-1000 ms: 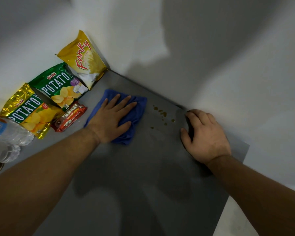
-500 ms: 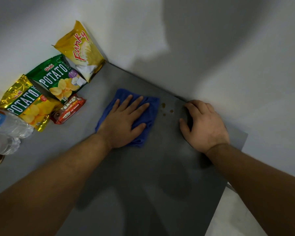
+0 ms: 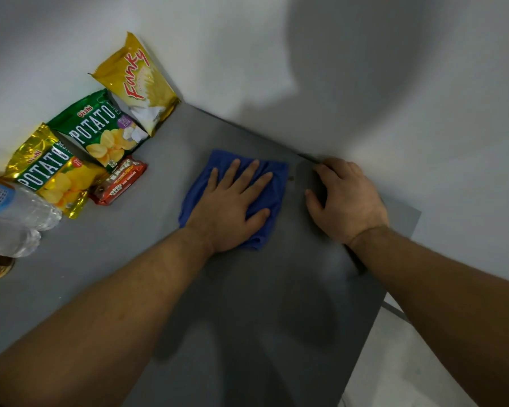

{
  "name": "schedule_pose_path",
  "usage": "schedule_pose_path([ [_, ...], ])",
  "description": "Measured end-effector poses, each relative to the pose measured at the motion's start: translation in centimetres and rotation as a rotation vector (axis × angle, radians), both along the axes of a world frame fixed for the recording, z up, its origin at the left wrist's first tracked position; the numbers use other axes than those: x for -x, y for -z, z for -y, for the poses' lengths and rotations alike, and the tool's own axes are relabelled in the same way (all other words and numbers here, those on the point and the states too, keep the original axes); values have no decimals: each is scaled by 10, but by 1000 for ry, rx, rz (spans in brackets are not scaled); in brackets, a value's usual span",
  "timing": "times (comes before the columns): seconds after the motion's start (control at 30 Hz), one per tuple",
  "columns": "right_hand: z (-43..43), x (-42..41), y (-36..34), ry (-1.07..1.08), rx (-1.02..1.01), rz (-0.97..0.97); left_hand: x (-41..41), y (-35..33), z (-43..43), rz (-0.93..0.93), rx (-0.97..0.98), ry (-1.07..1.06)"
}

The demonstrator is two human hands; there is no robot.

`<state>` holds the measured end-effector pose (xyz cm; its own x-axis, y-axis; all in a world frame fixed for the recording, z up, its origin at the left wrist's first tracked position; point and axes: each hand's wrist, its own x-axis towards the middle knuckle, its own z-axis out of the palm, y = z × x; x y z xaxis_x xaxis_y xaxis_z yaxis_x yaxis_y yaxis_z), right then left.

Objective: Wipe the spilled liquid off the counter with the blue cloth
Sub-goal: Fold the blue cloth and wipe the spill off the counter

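The blue cloth (image 3: 202, 183) lies flat on the grey counter (image 3: 247, 318) near the back wall. My left hand (image 3: 232, 207) presses down on it, palm flat and fingers spread, covering most of it. One small brown drop of the spilled liquid (image 3: 291, 179) shows just past the cloth's right edge; any other drops are hidden under the cloth. My right hand (image 3: 346, 201) rests palm down on the counter to the right, against the wall, fingers loosely curled and holding nothing.
Along the left wall stand a yellow Funky snack bag (image 3: 135, 83), a green potato chip bag (image 3: 100, 130) and a gold potato chip bag (image 3: 50, 171), with a red chocolate pack (image 3: 119, 182) in front. Two plastic water bottles (image 3: 15, 207) lie at the far left. The counter's edge (image 3: 394, 277) runs down the right.
My left hand has slid the blue cloth to the right over the brown drops, which are now almost all covered. My right hand has stayed in place by the wall.
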<state>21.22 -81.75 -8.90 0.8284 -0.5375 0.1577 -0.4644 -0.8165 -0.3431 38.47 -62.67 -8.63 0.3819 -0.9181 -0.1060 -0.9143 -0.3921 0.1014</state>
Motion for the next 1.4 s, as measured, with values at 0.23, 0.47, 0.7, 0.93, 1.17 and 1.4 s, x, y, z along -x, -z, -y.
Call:
schedule_pose_path([
  [0.23,-3,29,-2,134,58,180,-40,-2,-7,-13,-84,-259],
  [0.47,-4,44,-2,314,87,75,9,0,32,-2,-78,-186],
  [0.7,0,45,-4,269,46,77,32,5,-29,-18,64,-32],
  [0.93,3,43,2,234,67,65,-53,1,-1,-33,12,-333],
  [1.17,4,40,0,243,53,52,-33,-3,33,-45,-3,-257],
  [1.4,3,41,2,248,39,87,-4,3,21,-68,9,28],
])
